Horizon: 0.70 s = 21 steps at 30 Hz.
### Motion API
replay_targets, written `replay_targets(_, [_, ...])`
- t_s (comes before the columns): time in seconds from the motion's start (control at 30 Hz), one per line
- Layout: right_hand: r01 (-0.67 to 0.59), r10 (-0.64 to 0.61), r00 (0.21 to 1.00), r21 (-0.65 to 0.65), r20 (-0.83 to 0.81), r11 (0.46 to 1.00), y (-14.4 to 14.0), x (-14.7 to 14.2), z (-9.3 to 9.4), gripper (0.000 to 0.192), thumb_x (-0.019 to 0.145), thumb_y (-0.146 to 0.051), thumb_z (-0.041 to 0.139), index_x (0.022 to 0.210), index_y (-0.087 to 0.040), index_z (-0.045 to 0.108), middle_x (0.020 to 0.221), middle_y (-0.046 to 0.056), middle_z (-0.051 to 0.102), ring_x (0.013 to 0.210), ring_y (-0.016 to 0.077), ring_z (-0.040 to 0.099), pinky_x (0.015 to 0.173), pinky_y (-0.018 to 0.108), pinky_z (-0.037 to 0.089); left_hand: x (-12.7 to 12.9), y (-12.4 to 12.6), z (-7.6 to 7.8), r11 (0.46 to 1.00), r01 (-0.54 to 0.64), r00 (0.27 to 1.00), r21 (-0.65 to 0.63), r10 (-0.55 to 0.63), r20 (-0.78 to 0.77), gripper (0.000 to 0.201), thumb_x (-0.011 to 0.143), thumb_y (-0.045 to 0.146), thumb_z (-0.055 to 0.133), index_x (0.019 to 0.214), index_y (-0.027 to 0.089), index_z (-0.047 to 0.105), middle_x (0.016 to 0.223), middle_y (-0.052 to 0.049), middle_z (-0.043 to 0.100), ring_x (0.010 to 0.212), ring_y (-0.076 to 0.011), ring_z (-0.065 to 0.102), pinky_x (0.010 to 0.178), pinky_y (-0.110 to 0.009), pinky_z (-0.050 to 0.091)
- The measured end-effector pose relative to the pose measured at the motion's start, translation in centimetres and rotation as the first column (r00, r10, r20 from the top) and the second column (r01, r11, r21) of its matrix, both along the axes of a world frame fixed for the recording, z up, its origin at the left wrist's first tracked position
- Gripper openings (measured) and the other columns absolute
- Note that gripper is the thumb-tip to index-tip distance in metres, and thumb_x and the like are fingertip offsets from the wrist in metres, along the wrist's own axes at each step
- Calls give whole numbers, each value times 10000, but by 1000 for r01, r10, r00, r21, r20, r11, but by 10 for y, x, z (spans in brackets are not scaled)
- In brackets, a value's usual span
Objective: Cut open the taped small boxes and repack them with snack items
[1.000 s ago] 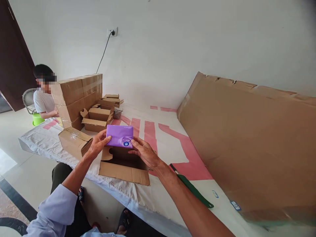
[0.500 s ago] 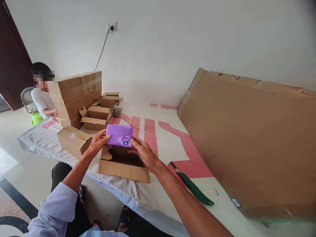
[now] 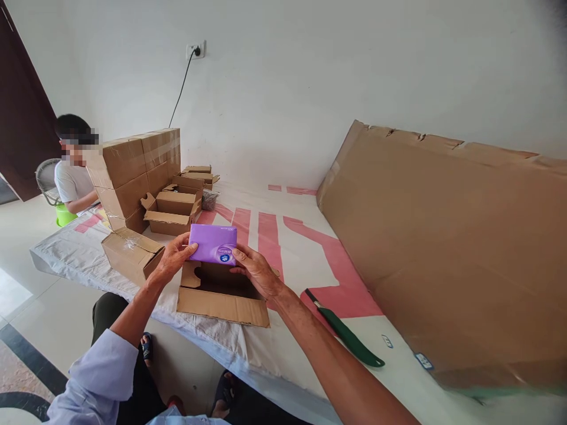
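I see both hands up over the work surface, sharing one load: a purple packet [image 3: 212, 243] with a round blue-and-white label near its lower right corner. My left hand [image 3: 173, 258] pinches the packet's left edge, thumb on the front face, fingers curled behind. My right hand [image 3: 256, 272] takes the lower right corner, thumb just beside the label. The hands stay apart, the packet spanning the gap between them, both clamped on it. The packet sits level, its broad face toward me, hovering just above an open cardboard box [image 3: 220, 293] whose front flap lies folded toward me; the inside is dark and I cannot tell what is in it. Left of that, near my left wrist, lies a closed box [image 3: 132, 254] sealed with clear tape. Farther back stands a stack of cartons [image 3: 133, 174], with a few smaller open boxes [image 3: 170, 212] in front of it. All of this rests on a white sheet with pink markings [image 3: 283, 242]. To the right of my forearm lies a long green tool with a dark handle [image 3: 348, 337]. A big flattened sheet of cardboard [image 3: 447, 248] leans at the right. At far left another person [image 3: 71, 171] in a white shirt sits behind the stack.
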State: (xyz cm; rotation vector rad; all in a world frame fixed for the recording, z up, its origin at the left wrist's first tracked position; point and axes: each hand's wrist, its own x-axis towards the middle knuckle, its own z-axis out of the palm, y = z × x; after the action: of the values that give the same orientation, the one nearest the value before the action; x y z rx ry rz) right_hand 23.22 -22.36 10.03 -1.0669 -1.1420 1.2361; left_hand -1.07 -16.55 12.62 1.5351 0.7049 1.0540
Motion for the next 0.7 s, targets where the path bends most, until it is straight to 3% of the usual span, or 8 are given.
replay_targets(0.17, [-59,59,998,-3,4,998,-6,0,8,604,720,-572,880,1192,-229,726,1208,80,793,1065,268,737,867,382,606,-3,-4,-1,997,78,995,27,-76,-66,716,830,613,825,1386,177,701,1255,-140,758,1068,-306,717,920,-410,564])
replay_targets(0.27, [6,-6,1000,34,-7,999,-9,9,9,543,683,-496,920,1116,-221,739,1152,71,807,1054,273,738,930,417,590,-10,-15,3,981,-20,958,192,73,-276,701,849,570,814,1429,207,662,1332,-155,720,1172,-346,691,980,-474,562])
replay_targets(0.33, [119,-116,992,74,-40,990,-9,22,9,528,675,-486,927,1094,-224,741,1131,66,807,1035,269,737,931,423,589,-14,-29,7,926,-47,876,375,219,-430,652,870,523,810,1427,220,659,1400,-166,686,1277,-369,648,1077,-514,520])
replay_targets(0.4, [265,-254,961,94,-110,960,-7,39,8,520,678,-493,928,1084,-230,737,1109,67,803,1005,263,740,897,422,602,-15,-46,11,877,96,777,471,230,-587,624,885,519,806,1416,223,665,1434,-177,673,1339,-384,624,1129,-520,490])
replay_targets(0.53, [483,-450,857,88,-249,871,-3,69,4,473,680,-479,928,1040,-244,730,1080,67,790,958,242,740,794,378,623,-2,-73,6,785,496,486,372,104,-868,598,822,510,866,1322,223,707,1285,-166,758,1219,-386,706,1022,-472,552])
replay_targets(0.63, [540,-506,808,38,-302,841,-4,81,-6,461,651,-473,939,997,-249,732,1066,50,776,896,207,730,708,318,622,15,-70,-4,729,615,286,301,150,-946,241,846,287,812,1066,208,759,992,-131,809,956,-331,774,888,-422,572])
replay_targets(0.7, [557,-530,786,-7,-319,831,-7,86,-15,484,623,-464,956,995,-247,735,1051,37,767,862,180,719,676,281,620,23,-54,-4,709,623,249,331,222,-943,141,827,140,748,950,208,757,866,-121,796,846,-306,771,829,-400,559])
